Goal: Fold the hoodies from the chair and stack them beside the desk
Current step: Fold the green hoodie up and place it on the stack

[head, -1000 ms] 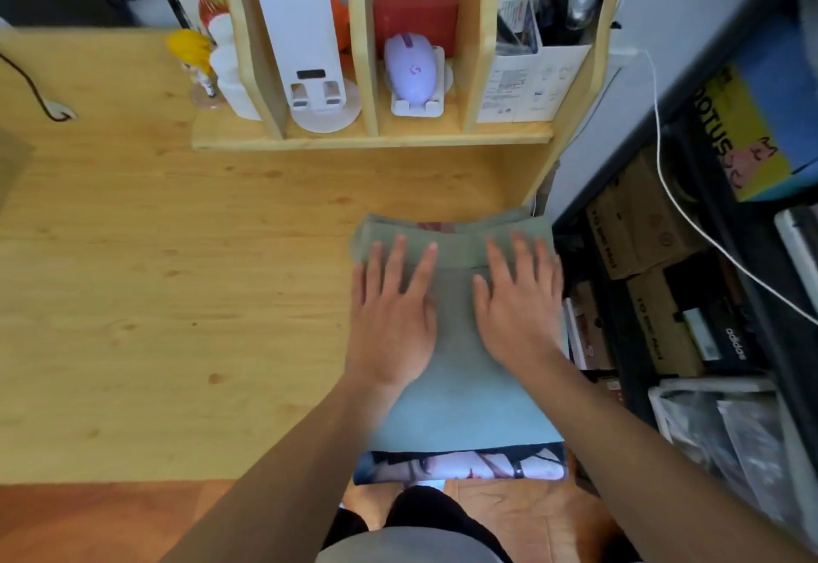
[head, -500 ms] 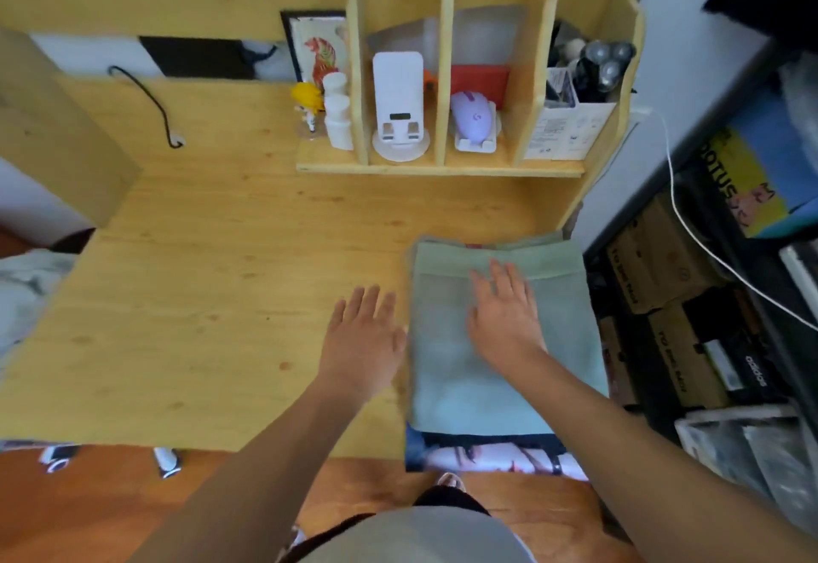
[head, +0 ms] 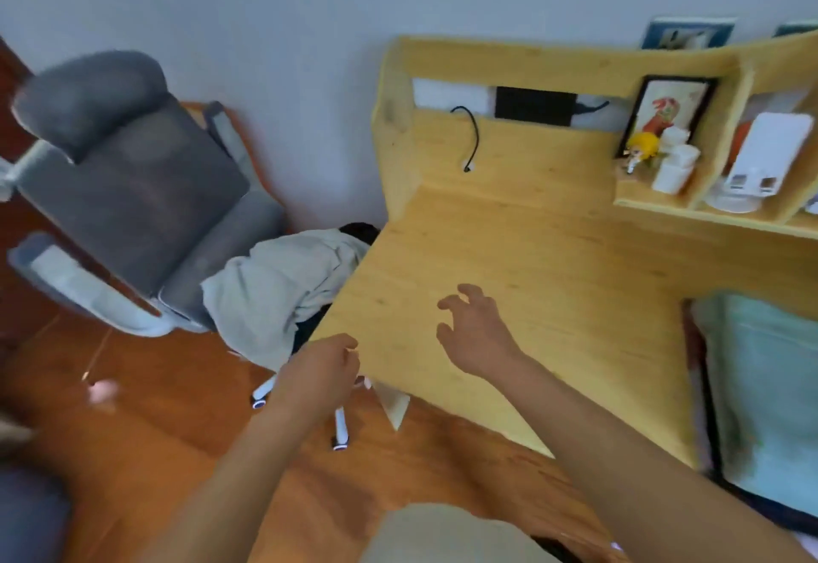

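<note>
While one folded pale-green hoodie [head: 765, 390] lies stacked at the desk's [head: 553, 279] right end, a cream hoodie [head: 274, 288] remains crumpled on the grey chair [head: 128, 195], unfolded. Left hand [head: 316, 374] loosely curled, right hand [head: 476, 334] spread; both hold nothing, reaching chairward.

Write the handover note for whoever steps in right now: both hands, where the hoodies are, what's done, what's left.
Left hand: empty, fingers loosely curled, over the floor at the desk's near left corner.
Right hand: empty, fingers spread and bent, above the desk, holding nothing.
Folded light-green hoodie: lies flat at the desk's right side, on top of the stack, with a dark layer showing under it.
Pale hoodie: unfolded, heaped on the seat of the grey chair, with something dark beneath it.
Done: the green one is folded and stacked.
Left: pick up the pale hoodie, fold it, add it to the stack; check the dark item under it.
</note>
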The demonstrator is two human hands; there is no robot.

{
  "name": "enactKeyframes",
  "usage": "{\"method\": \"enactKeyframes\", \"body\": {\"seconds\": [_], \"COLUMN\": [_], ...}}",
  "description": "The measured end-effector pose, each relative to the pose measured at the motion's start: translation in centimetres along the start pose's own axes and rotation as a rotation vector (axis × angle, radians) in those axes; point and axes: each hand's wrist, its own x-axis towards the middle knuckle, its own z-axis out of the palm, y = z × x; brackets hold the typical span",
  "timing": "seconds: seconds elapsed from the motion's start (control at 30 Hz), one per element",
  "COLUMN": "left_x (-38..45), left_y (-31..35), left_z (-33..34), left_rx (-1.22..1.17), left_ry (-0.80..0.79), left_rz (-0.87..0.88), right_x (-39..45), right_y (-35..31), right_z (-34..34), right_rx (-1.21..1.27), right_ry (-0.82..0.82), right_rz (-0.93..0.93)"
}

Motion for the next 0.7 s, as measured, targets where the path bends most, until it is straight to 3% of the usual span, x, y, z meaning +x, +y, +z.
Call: {"method": "enactKeyframes", "body": {"seconds": [0.27, 0.43, 0.7], "left_x": [4.0, 9.7, 15.2], "left_y": [-11.6, -14.9, -25.4], "left_z": [-6.9, -7.1, -5.7], "left_rx": [-0.168, -0.268, -0.4], "left_ry": [0.049, -0.017, -0.136], "left_rz": [-0.087, -0.106, -0.358], "right_x": [7.0, 12.9, 21.4], "right_y": [-11.3, -13.6, -19.8], "right_z": [3.1, 6.5, 13.0], "right_rx": [-0.007, 0.002, 0.074], "right_ry": [-0.037, -0.106, -0.271], "right_rz": [-0.049, -0.012, 0.035]}}
